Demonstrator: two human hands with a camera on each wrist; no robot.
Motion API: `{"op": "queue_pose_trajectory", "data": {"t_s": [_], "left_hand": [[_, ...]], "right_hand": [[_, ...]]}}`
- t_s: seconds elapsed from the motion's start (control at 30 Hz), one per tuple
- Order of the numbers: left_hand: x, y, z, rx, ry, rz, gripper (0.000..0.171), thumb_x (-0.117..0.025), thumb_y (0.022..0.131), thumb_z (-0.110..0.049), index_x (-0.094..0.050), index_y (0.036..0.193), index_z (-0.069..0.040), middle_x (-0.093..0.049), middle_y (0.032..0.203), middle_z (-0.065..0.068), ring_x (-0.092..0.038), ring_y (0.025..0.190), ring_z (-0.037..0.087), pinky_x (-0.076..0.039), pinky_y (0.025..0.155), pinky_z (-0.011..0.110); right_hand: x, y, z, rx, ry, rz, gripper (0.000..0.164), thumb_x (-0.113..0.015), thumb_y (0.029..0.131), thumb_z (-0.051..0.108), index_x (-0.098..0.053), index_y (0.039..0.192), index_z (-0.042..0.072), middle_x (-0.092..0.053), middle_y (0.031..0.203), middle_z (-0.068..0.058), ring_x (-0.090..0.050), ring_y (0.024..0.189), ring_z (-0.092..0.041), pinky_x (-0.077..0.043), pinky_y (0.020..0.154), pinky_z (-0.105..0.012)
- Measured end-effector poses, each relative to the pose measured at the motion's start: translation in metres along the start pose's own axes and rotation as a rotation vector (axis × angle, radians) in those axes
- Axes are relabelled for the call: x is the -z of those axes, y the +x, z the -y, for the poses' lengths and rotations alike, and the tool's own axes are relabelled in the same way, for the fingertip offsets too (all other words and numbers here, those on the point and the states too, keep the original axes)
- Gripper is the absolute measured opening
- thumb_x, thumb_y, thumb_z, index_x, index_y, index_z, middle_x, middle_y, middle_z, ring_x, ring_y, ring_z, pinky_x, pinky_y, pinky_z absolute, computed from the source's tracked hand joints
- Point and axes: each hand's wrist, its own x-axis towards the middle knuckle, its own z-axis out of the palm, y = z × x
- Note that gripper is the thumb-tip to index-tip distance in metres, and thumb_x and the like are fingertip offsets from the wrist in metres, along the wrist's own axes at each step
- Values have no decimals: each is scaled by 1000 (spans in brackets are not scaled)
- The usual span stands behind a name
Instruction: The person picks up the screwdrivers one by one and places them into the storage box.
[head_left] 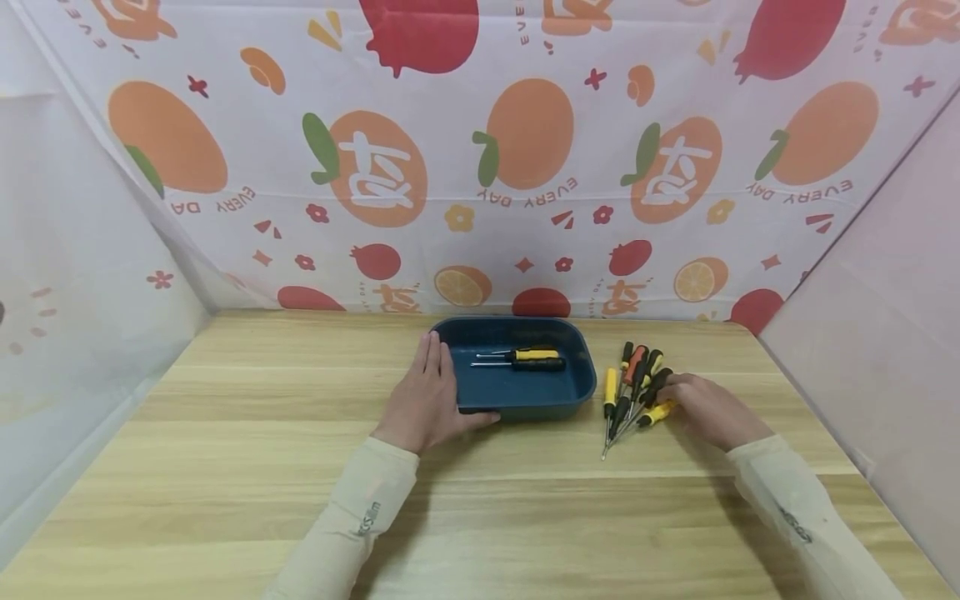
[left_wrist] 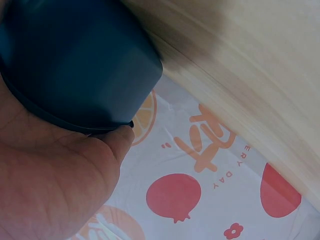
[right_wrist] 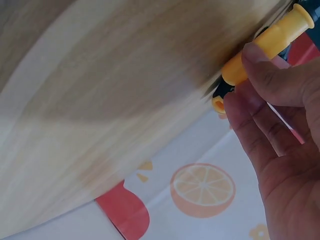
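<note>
A dark blue tray (head_left: 577, 392) stands toward the back of the table with a yellow-handled screwdriver (head_left: 536, 355) and a black-handled screwdriver (head_left: 540, 365) lying in it. My left hand (head_left: 427, 400) rests against its left front corner, fingers straight along the left side and thumb along the front. In the left wrist view the hand (left_wrist: 65, 175) touches the tray's rim (left_wrist: 75, 127). Right of the tray, my right hand (head_left: 705, 408) is at a pile of screwdrivers (head_left: 633, 375). Its thumb and fingers pinch the yellow handle of a screwdriver (right_wrist: 272, 42), seen in the right wrist view.
The piled screwdrivers have black, yellow and orange handles, several shafts pointing toward the front. A fruit-printed cloth (head_left: 525, 167) hangs behind the wooden table (head_left: 262, 450), and pale sheets (head_left: 877, 292) close off both sides.
</note>
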Motion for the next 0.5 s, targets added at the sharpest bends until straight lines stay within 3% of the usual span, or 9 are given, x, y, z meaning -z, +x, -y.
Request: {"op": "queue_pose_trajectory", "data": {"t_s": [0.27,0.5], "left_hand": [[0,1,0,0,0,6,128,-53,75,-90,-39,147,15,-34,155,32,-26,148,46,-35,116,44],[0,0,0,5,-13,15,128,-53,75,-90,-38,147,15,-33,156,32,-25,149,46,-33,117,44]], "right_hand": [[10,-1,-3,-11,51,-35,34,-76,67,-20,-78,94,0,-74,95,-14,-71,88,-33,-60,80,-47],[22,8,-3,2,82,-84,35,-79,67,-21,-78,94,1,-73,91,-10,-70,83,-27,-62,75,-41]]}}
